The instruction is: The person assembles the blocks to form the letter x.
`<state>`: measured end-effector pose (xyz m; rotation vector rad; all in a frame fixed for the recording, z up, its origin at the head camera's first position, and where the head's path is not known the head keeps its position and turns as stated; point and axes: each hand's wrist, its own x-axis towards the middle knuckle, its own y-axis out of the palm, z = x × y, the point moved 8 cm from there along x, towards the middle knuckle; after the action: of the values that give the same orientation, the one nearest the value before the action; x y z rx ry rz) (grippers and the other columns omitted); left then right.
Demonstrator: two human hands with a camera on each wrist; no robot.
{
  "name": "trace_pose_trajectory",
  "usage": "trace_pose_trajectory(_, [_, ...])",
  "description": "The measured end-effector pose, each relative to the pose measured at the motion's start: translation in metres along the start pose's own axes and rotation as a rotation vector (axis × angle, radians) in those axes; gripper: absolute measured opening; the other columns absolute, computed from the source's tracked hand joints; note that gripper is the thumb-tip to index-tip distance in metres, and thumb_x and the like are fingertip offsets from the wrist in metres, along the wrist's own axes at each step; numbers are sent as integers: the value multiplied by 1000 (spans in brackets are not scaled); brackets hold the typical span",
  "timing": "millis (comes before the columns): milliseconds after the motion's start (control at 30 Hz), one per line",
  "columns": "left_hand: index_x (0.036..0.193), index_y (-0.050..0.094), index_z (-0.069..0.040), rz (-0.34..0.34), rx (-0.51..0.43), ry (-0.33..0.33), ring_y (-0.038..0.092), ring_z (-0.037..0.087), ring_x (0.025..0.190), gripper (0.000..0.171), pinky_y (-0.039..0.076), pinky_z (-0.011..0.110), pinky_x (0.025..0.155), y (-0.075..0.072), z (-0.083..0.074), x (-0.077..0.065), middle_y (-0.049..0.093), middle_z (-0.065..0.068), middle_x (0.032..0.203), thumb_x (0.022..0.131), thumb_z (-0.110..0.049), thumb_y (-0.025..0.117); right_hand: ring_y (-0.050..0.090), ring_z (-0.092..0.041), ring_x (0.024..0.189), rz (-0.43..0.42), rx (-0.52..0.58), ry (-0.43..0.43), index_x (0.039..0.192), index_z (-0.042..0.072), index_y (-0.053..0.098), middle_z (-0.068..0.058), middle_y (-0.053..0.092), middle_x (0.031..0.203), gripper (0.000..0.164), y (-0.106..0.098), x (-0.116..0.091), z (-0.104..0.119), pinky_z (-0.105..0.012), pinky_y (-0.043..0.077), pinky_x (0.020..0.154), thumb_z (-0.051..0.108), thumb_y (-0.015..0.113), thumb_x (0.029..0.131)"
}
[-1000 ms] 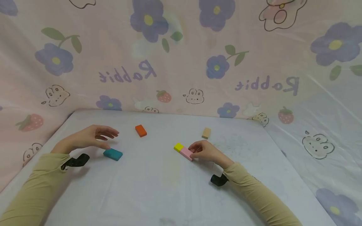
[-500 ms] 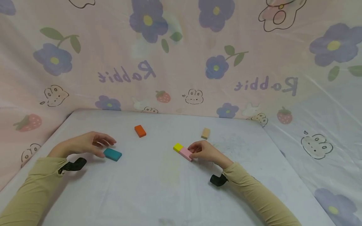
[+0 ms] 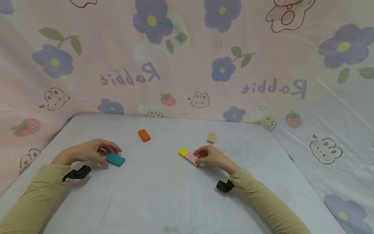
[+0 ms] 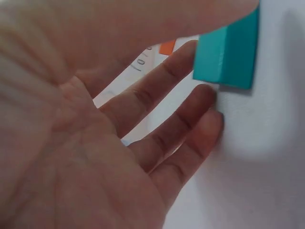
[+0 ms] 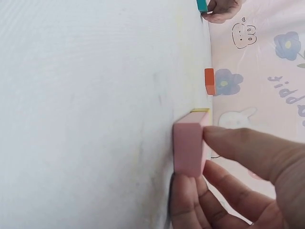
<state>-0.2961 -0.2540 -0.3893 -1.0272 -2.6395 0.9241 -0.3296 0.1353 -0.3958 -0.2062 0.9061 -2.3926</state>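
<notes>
On the left of the table, a teal block [image 3: 115, 160] lies flat. My left hand [image 3: 90, 152] has its thumb at the block's near left corner and its fingers curved along the far side. In the left wrist view the thumb crosses over the teal block [image 4: 224, 57], with a fingertip right at its edge. My right hand [image 3: 212, 156] pinches a pink block [image 3: 191, 159] by its right end. Thumb and fingers sit on opposite sides of that pink block [image 5: 188, 145] in the right wrist view. A yellow block [image 3: 183, 152] adjoins its far left end.
An orange block [image 3: 144, 135] lies farther back, between the two hands. Behind the right hand is a plain wood-coloured block [image 3: 211, 137]. The white table [image 3: 152, 195] is bordered at the back and sides by a flower-and-rabbit printed sheet [image 3: 181, 58].
My left hand has come down and closed in around the teal block, thumb now at its near side. The right hand keeps its place on the pink block.
</notes>
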Motion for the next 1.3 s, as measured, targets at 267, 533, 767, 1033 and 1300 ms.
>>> trace_pose_trajectory(267, [120, 61, -4, -10, 27, -28, 50, 30, 102, 51, 47, 31, 85, 3, -2, 3, 60, 11, 117, 73, -9, 81, 57, -17, 76, -14, -18, 55, 108, 1, 68, -5, 64, 89, 29, -2, 2, -3, -25, 47, 68, 11, 75, 82])
trace_pose_trajectory(533, [120, 62, -6, -15, 48, -19, 49, 29, 103, 49, 46, 29, 85, 3, 1, 5, 61, 10, 118, 74, -9, 80, 56, -19, 78, -18, -19, 52, 109, -1, 67, -8, 64, 91, 31, -4, 1, -1, -27, 47, 69, 11, 75, 82])
trace_pose_trajectory(767, [118, 62, -4, -12, 34, -16, 49, 28, 104, 45, 46, 28, 84, 5, 3, 6, 60, 12, 118, 77, -6, 78, 56, -17, 77, -18, -7, 69, 109, 1, 68, -5, 64, 90, 30, -3, 0, -2, -27, 47, 70, 12, 76, 82])
trace_pose_trajectory(1033, [118, 63, -4, 3, 11, 18, 52, 22, 102, 40, 47, 27, 84, 11, 7, 5, 59, 14, 119, 79, -2, 74, 56, -17, 77, -8, 3, 68, 108, 3, 69, -2, 63, 88, 30, 1, 1, -6, -28, 47, 70, 13, 76, 81])
trace_pose_trajectory(1300, [115, 66, -9, -7, 45, -19, 51, 25, 104, 38, 47, 28, 85, 10, 7, 6, 59, 11, 119, 79, -3, 74, 56, -17, 77, -7, 12, 62, 108, 2, 68, -3, 63, 88, 30, 1, 0, -5, -30, 48, 71, 13, 76, 82])
